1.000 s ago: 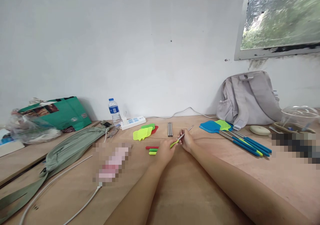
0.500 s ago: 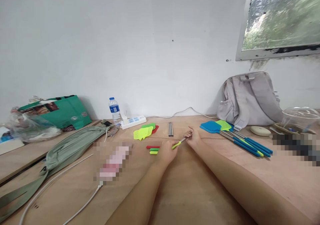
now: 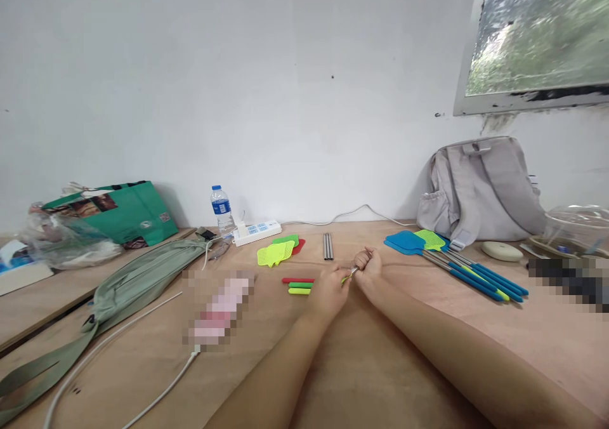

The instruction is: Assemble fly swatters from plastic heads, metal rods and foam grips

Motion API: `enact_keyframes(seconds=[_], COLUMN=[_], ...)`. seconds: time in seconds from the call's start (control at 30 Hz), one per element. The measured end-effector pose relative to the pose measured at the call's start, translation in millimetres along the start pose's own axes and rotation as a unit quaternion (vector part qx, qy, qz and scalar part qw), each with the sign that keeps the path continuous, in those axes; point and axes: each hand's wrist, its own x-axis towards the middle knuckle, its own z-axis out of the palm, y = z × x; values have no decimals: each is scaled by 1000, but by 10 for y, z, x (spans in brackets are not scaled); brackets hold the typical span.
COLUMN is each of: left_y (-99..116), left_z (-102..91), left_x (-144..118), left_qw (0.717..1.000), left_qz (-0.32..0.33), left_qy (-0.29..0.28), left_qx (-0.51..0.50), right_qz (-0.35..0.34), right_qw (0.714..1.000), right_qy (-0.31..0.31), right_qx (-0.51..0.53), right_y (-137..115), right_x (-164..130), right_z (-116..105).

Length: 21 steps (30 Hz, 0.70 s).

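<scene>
Metal rod (image 3: 353, 270) w/ green grip: left hand (image 3: 332, 291) fisted on grip, right hand (image 3: 368, 268) clamps rod; prob. mid-seating, next needs straight push.

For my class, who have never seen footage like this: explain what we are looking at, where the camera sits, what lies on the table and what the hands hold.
The camera sits on a person's head, looking down along both bare arms. The left hand and right hand together close on a thin metal rod with a yellow-green handle. On the wooden table lie three small coloured handle sleeves, spare steel rods, loose swatter heads and finished blue and green fly swatters. A grey backpack leans on the wall.
</scene>
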Motion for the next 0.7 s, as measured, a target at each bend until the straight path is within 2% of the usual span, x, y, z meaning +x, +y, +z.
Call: enact_keyframes(seconds=[0.17, 0.53, 0.63, 0.7], left_y=[68, -9, -41, -70], left_z=[13, 30, 43, 40], left_x=[-13, -44, -12, 15], left_qw=[999, 992, 992, 993], left_qz=[7, 46, 53, 34], left_qy=[-4, 109, 105, 108], left_qx=[38, -40, -36, -34], right_qz=[30, 50, 73, 94], right_qw=[998, 990, 989, 988], right_qy=[4, -50, -63, -74], right_qx=[56, 118, 116, 102], right_y=[11, -183, -123, -22], right_x=[-66, -229, -310, -388], right_z=[48, 379, 465, 527])
